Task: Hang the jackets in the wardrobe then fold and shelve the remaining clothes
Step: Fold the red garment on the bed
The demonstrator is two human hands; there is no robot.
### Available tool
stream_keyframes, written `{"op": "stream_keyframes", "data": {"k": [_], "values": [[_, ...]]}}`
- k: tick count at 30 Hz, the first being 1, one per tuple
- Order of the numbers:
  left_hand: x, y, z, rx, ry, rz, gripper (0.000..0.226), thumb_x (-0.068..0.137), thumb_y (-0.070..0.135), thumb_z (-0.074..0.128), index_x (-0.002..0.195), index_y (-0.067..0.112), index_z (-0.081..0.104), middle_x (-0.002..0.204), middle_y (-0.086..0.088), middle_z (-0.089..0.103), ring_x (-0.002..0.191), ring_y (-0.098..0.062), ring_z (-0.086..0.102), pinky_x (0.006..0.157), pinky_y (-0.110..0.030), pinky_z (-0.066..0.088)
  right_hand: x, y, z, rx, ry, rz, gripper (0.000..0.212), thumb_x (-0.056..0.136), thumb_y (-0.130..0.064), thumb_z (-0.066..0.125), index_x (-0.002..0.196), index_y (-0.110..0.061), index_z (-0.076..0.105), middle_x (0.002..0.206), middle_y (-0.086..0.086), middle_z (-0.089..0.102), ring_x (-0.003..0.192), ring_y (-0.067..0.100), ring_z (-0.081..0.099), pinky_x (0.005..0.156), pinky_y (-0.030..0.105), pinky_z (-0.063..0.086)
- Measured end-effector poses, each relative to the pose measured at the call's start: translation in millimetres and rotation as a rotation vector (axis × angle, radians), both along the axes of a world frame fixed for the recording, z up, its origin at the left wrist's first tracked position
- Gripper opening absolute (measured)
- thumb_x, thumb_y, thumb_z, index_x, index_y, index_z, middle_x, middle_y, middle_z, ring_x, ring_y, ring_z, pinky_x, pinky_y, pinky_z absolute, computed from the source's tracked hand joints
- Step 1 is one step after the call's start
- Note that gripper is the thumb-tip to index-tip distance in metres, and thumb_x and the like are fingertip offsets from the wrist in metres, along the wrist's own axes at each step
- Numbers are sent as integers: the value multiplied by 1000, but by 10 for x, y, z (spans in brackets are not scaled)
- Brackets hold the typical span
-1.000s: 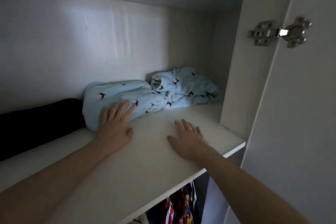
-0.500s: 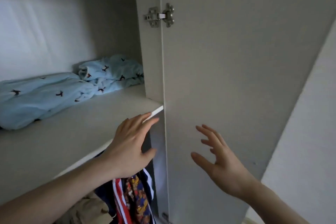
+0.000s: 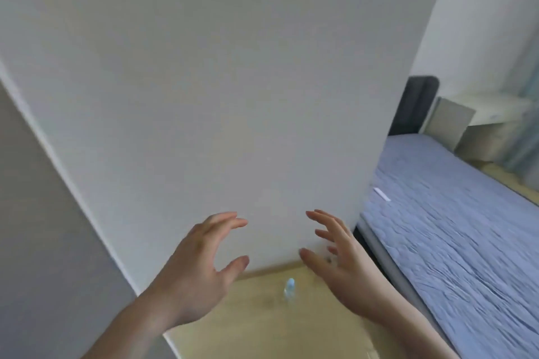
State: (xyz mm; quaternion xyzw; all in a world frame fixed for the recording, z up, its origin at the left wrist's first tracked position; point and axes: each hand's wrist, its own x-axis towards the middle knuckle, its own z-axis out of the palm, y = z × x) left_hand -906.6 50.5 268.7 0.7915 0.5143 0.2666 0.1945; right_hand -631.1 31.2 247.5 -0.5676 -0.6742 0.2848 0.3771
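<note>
- Both hands had left the shelf; the left hand (image 3: 201,268) and right hand (image 3: 338,259) hung spread, holding nothing, before the white door (image 3: 218,96).
- No clothes showed, even on the bed (image 3: 455,227); shelving looked finished.

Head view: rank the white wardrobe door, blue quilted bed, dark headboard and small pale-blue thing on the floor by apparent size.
1. White wardrobe door, though nearness inflates it
2. Blue quilted bed
3. Dark headboard
4. Small pale-blue thing on the wooden floor
</note>
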Motion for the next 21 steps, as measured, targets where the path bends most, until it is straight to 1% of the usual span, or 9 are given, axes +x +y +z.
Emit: {"op": "stream_keyframes", "data": {"k": [3, 5, 6, 9, 11, 13, 18, 19, 21], "values": [[783, 218, -83, -14, 40, -158, 50, 94, 51, 63, 140, 51, 44, 144, 47, 24, 131, 28, 15, 103, -5, 21, 768, -214, -89, -15, 14, -170, 55, 92, -49, 66, 140, -57, 41, 146, -37, 34, 128, -16, 43, 96, 8, 41], [1273, 358, -114, -20, 58, -249, 49, 93, 50, 64, 139, 49, 46, 140, 49, 25, 129, 29, 18, 102, -2, 18, 1215, -373, -136, -35, 33, -278, 52, 93, -46, 68, 138, -54, 43, 144, -38, 37, 126, -18, 43, 91, 0, 38], [1509, 426, -132, -27, 64, -291, 48, 93, 49, 65, 138, 49, 47, 139, 48, 27, 129, 28, 20, 103, -2, 18, 1422, -453, -165, -47, 39, -330, 51, 93, -46, 68, 137, -53, 45, 142, -38, 38, 126, -18, 43, 92, -1, 37], [2230, 598, -197, -52, 65, -413, 46, 92, 47, 68, 135, 48, 51, 140, 44, 34, 132, 19, 30, 103, -4, 22, 1997, -684, -255, -77, 14, -461, 49, 92, -48, 67, 136, -53, 45, 140, -41, 36, 125, -20, 42, 100, 10, 38], [2714, 708, -268, -74, 65, -498, 45, 91, 44, 70, 133, 47, 53, 139, 42, 36, 131, 15, 35, 102, -2, 23, 2368, -801, -315, -97, 16, -539, 48, 92, -48, 67, 134, -56, 45, 140, -43, 34, 124, -20, 41, 101, 14, 38], [3187, 811, -345, -95, 70, -571, 46, 90, 42, 71, 133, 45, 55, 140, 39, 38, 130, 13, 37, 103, -5, 24, 2735, -884, -368, -121, 11, -615, 48, 92, -49, 67, 134, -57, 44, 143, -41, 34, 126, -17, 42, 103, 17, 37], [4324, 1154, -547, -146, 81, -728, 46, 89, 43, 72, 132, 44, 56, 140, 39, 39, 131, 15, 36, 103, 1, 18, 3650, -939, -438, -155, -3, -768, 51, 86, -61, 63, 132, -63, 41, 143, -43, 32, 125, -18, 42, 103, 21, 39], [4522, 1236, -575, -158, 80, -751, 46, 89, 43, 72, 132, 45, 56, 139, 39, 40, 131, 16, 36, 103, 0, 20, 3804, -942, -436, -162, -1, -797, 51, 86, -61, 63, 132, -64, 41, 142, -44, 32, 125, -18, 42, 103, 22, 39], [4992, 1403, -636, -199, 65, -799, 43, 90, 44, 71, 130, 45, 57, 136, 41, 43, 130, 18, 37, 101, -4, 29, 4146, -967, -439, -184, 12, -857, 51, 85, -60, 64, 131, -64, 42, 141, -44, 33, 124, -17, 44, 102, 22, 41]]}}
